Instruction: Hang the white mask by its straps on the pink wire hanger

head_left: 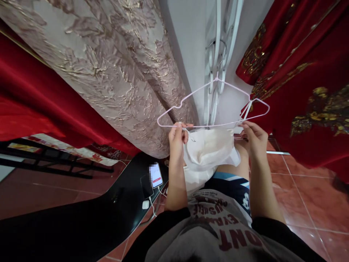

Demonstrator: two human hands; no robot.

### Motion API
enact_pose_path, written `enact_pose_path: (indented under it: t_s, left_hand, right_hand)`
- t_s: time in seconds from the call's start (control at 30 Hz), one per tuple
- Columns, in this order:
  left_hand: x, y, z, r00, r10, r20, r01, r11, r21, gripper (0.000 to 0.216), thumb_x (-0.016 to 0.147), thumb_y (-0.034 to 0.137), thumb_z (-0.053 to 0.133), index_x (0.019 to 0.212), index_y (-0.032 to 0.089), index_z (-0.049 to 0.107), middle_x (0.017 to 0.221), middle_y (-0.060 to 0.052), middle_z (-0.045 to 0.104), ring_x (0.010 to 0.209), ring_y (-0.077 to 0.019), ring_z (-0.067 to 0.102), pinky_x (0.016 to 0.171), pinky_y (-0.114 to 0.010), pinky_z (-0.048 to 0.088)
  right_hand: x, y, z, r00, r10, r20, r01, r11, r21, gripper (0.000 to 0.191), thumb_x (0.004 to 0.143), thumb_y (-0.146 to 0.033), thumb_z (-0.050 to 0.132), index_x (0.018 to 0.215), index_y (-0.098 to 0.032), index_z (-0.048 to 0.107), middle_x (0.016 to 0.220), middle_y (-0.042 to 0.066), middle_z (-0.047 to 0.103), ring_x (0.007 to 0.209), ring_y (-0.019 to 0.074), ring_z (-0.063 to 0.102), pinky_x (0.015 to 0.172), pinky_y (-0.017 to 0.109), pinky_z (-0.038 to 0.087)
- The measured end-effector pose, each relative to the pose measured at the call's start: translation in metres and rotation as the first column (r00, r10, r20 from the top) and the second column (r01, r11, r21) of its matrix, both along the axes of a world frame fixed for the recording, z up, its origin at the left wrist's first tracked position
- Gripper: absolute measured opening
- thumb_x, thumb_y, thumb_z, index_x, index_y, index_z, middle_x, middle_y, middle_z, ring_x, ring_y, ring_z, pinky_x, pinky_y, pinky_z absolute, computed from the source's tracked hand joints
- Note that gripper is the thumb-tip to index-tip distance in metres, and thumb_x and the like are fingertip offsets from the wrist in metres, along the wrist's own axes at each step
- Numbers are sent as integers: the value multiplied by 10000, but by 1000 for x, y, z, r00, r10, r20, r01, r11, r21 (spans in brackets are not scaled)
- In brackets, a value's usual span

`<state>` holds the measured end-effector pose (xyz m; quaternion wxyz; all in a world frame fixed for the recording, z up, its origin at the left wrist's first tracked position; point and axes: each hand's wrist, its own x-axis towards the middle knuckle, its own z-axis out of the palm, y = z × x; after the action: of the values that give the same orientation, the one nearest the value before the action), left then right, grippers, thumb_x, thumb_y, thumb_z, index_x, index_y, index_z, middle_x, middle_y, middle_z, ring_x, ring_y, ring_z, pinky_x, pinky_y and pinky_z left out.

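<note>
Head view: pink hanger, thin, angular, fills gap between crinkled brocade and right-side red cloth; ends overlap both. Hands apart: left hand at lower bar, exact grip unclear; right hand pinching strap looped on hanger. Soft white garment below bar.

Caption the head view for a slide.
Left hand and right hand at the bottom of a slim, pale-pink, triangular hanger, with loose white fabric below.
</note>
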<state>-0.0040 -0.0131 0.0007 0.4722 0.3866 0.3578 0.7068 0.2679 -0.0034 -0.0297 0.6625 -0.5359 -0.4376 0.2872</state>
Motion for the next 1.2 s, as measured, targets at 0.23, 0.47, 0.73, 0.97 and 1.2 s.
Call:
enact_pose_path:
  t_s: [0.23, 0.47, 0.73, 0.97, 1.2]
  left_hand:
    - [-3, 2, 0, 999, 30, -14, -30, 999, 25, 445, 946, 572, 771, 809, 185, 599, 868, -80, 814, 405, -34, 354, 400, -197, 212]
    - [-7, 8, 0, 990, 132, -44, -130, 991, 41, 455, 966, 582, 739, 781, 190, 602, 808, -54, 791, 400, -35, 268, 393, -212, 160]
    - [-13, 11, -1, 997, 74, -15, -72, 994, 80, 489, 894, 626, 799, 795, 186, 610, 804, -60, 796, 393, -24, 264, 391, -193, 144]
    - [0, 10, -7, 1000, 9, 18, -9, 1000, 15, 460, 904, 590, 804, 801, 182, 619, 849, -83, 814, 403, -25, 299, 392, -179, 191]
    - [-15, 0, -15, 979, 187, -84, -186, 982, 20, 246, 897, 389, 823, 1051, 199, 786, 1125, -97, 831, 539, -52, 498, 453, -177, 345]
  right_hand:
    - [-5, -5, 21, 985, 112, 135, -116, 993, 21, 277, 822, -453, 824, 770, -209, 703, 735, -5, 677, 667, 132, 584, 661, 291, 465]
    - [-7, -4, 61, 949, 214, 233, -255, 954, 160, 131, 899, -367, 772, 897, -248, 824, 824, 29, 772, 598, 131, 560, 553, 310, 456]
    - [30, 41, 48, 916, -381, -123, 396, 820, 413, 285, 889, -251, 815, 1172, -240, 844, 1145, 101, 830, 910, 269, 771, 673, 400, 564]
    - [-21, -3, 30, 953, -225, 203, 110, 881, 460, 114, 888, -356, 836, 867, -245, 848, 858, 43, 800, 736, 188, 730, 674, 363, 573]
    - [-48, -9, 21, 949, -111, 295, 42, 972, 231, 216, 841, -440, 840, 899, -232, 855, 845, 34, 798, 549, 104, 439, 486, 277, 319]
